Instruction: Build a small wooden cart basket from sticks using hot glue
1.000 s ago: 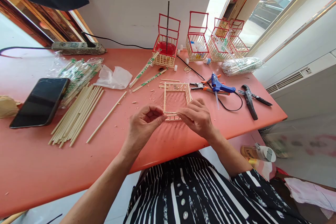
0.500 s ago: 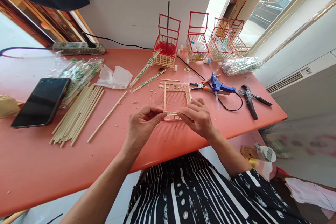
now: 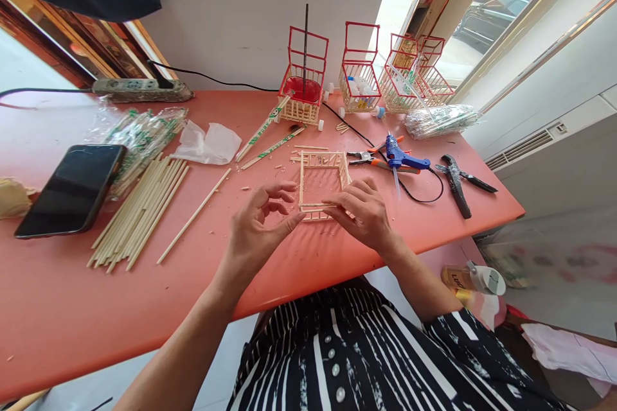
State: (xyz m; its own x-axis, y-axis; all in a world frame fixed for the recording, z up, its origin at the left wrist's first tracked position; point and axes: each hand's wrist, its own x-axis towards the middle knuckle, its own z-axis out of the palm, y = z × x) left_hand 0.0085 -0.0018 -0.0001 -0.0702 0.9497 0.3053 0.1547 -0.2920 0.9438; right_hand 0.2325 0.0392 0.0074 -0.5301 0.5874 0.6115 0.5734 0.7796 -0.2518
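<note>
A small square frame of pale wooden sticks point(image 3: 301, 176) stands on the orange-red table in front of me. My right hand point(image 3: 362, 213) pinches a thin wooden stick point(image 3: 315, 206) along the frame's near side. At the near left corner is my left hand point(image 3: 263, 221), its fingers spread and thumb tip close to the stick's end; whether the thumb touches it I cannot tell. My right fingers hide the frame's near right corner. Left of my hands lie a single stick point(image 3: 193, 216) and a pile of loose sticks point(image 3: 137, 218).
A blue glue gun point(image 3: 405, 159) and pliers point(image 3: 369, 158) lie to the right, near black-handled cutters point(image 3: 457, 186). Red-and-wood stick baskets point(image 3: 303, 106) line the wall. A phone point(image 3: 72, 189), wrapped chopsticks point(image 3: 149, 131) and a power strip point(image 3: 139, 88) are at left.
My left fingers have opened and let go of the stick's left end, drawing slightly left. My right hand keeps its pinch in nearly the same place.
</note>
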